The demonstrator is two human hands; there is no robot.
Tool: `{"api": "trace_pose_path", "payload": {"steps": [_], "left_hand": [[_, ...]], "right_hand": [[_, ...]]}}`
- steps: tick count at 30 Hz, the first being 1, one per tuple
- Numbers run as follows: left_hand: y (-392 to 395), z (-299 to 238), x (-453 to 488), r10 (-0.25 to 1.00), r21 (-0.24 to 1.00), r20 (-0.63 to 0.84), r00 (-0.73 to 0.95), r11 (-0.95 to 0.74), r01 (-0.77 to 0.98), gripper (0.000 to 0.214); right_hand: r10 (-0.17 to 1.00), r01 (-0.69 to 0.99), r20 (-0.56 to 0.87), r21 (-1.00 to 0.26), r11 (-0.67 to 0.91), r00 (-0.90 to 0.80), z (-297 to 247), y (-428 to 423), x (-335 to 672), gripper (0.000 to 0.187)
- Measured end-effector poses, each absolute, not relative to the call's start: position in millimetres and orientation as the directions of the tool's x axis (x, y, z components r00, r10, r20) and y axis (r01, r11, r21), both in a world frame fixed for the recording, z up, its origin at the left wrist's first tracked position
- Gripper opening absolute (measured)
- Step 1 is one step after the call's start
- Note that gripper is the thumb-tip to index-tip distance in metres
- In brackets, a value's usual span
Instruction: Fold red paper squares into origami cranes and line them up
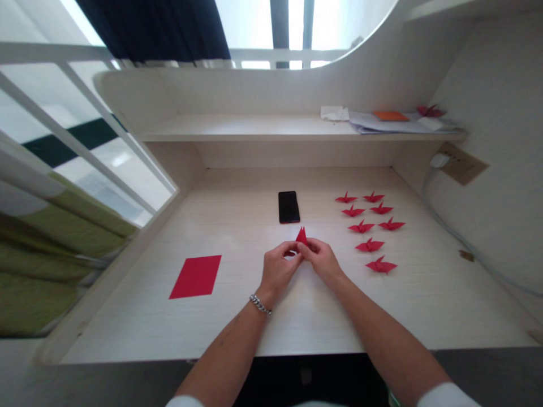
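Note:
Both hands meet over the middle of the desk around a small folded piece of red paper (301, 235). Two narrow points of the paper stick up beyond the fingers; its lower part is hidden by them. My left hand (279, 263) pinches it from the left, and a chain bracelet circles that wrist. From the other side my right hand (321, 257) grips it, thumb pressed on the near face. To the right, several red paper cranes (370, 245) stand in two columns. A flat red paper sheet (195, 277) lies on the left of the desk.
A black phone (289, 207) lies just beyond the hands. Along the back runs a shelf (237, 125) with papers (365, 123), an orange square (391, 116) and another red crane (431, 111). A cable (441, 217) hangs from the wall socket (464, 164) at the right.

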State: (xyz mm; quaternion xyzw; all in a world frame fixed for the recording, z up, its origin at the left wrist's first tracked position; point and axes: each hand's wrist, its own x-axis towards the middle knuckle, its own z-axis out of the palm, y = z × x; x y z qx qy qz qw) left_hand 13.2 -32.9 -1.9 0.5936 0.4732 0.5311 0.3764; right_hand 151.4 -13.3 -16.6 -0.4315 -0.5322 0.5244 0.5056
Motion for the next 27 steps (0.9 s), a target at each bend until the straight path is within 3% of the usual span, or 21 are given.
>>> {"api": "trace_pose_path", "payload": {"steps": [7, 14, 18, 27], "left_hand": [[-26.7, -7.0, 11.0, 0.968, 0.965, 0.229, -0.105, -0.212, 0.153, 0.029], [-24.8, -9.5, 13.1, 0.983, 0.983, 0.168, -0.072, -0.172, -0.056, 0.029], [-23.5, -10.4, 12.9, 0.987, 0.984, 0.143, -0.076, -0.151, -0.099, 0.027], [-21.7, -10.2, 12.3, 0.992, 0.985, 0.101, -0.073, -0.11, -0.135, 0.026]], "right_hand": [[0.995, -0.179, -0.017, -0.983, -0.033, -0.094, -23.9, -9.2, 155.2, 0.034], [0.999, -0.17, 0.035, -0.985, 0.032, -0.015, -19.6, -10.2, 156.6, 0.037], [0.998, -0.182, 0.05, -0.982, 0.056, 0.033, -14.2, -12.3, 157.1, 0.046], [0.998, -0.184, 0.035, -0.982, 0.044, 0.051, -13.0, -13.3, 156.8, 0.039]]}}
